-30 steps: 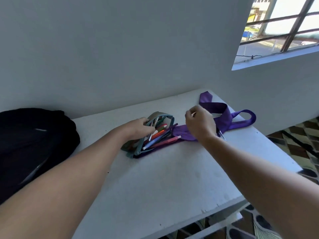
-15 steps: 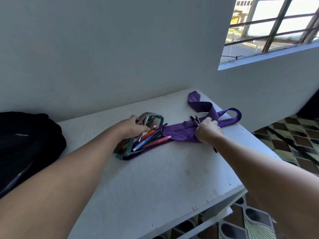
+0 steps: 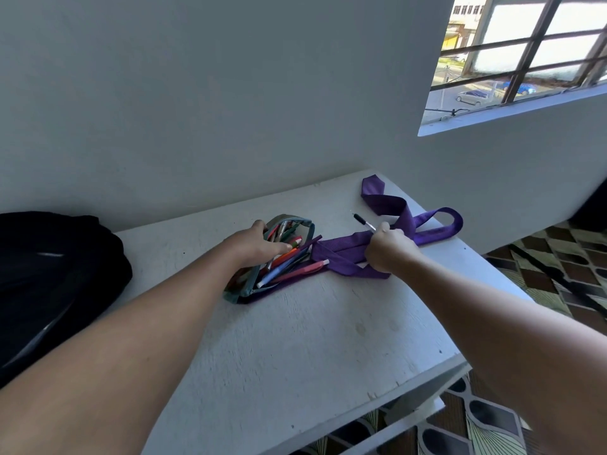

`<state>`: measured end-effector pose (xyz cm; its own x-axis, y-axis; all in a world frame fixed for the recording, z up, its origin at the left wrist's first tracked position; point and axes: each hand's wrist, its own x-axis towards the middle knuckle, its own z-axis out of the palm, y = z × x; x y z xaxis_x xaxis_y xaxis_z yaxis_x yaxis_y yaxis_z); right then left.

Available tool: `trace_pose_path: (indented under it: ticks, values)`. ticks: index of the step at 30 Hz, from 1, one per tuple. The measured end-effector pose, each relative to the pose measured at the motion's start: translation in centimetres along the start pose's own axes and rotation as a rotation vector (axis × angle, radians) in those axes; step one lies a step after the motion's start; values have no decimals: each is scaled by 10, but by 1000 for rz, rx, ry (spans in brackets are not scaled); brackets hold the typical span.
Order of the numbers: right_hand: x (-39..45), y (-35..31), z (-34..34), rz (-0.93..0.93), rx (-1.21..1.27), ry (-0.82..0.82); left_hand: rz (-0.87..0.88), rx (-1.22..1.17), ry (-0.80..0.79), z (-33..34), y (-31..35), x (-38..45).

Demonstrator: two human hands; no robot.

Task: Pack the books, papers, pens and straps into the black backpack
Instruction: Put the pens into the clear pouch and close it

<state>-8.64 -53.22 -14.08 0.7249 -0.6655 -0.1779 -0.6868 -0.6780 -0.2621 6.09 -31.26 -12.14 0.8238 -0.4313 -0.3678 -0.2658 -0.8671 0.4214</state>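
On the white table (image 3: 295, 349), mid-far, sits the open pencil case (image 3: 262, 277), grey-green, mouth facing right, pens (image 3: 289, 262) spilling out: orange, blue, pink, a dark purple one on top. Left hand (image 3: 254, 246) rests on the case's top edge, fingers curled over the rim and holding the mouth open, fingertips touching the pens.

Right hand (image 3: 389, 249) is just right of the case, fisted around a black pen (image 3: 364, 223); the pen's capped end sticks out up-left past the thumb, clear of the table. That fist sits on top of the purple strap (image 3: 423, 224); can't tell if it's also gripping the strap.

Strap runs from under the pens' tips rightward, loops near the table's right edge, and one end folds back toward the far wall. Another flat fold lies near the fist, on the near side.

Black backpack (image 3: 49, 277) is at the far-left, well apart from the case, resting against the wall (image 3: 230, 93). Whether it's open, can't tell.

Window (image 3: 525, 50) with bars upper right, cars outside. Patterned floor tiles (image 3: 558, 274) beyond the table's right and near edges.
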Motion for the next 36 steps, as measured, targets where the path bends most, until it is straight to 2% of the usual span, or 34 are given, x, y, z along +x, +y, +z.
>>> trace_pose_path:
  ticks: [2, 4, 6, 9, 10, 12, 17, 21, 24, 32, 36]
  values:
    - [-3, -8, -10, -45, 47, 73, -6, -11, -2, 0, -1, 0]
    - [-4, -22, -15, -56, 268, 145, -4, -42, -2, -2, -2, -1]
    - [-3, -41, -15, -13, 768, 157, 2, -98, 10, -4, -2, -4]
    - [-18, -82, -12, 195, 1596, 75, 23, -174, 51, -7, -4, -12]
    - [-25, -95, -9, 248, 1749, 44, 41, -181, 73, -8, -6, -15]
    - [-36, -117, 4, 298, 1869, 4, 65, -177, 138, -9, -8, -20]
    - [-45, -143, 37, 315, 1792, -57, 147, -167, 280, -14, -12, -31]
    - [-48, -153, 53, 188, 1648, -119, 261, -156, 198, -13, -11, -44]
    - [-48, -155, 48, 104, 1534, -67, 293, -10, 135, -8, -13, -46]
    - [-40, -126, 37, -133, 1257, 35, 271, 348, 156, -6, -9, -39]
    - [-34, -100, 36, -343, 1170, 61, 224, 562, 88, -12, -3, -39]
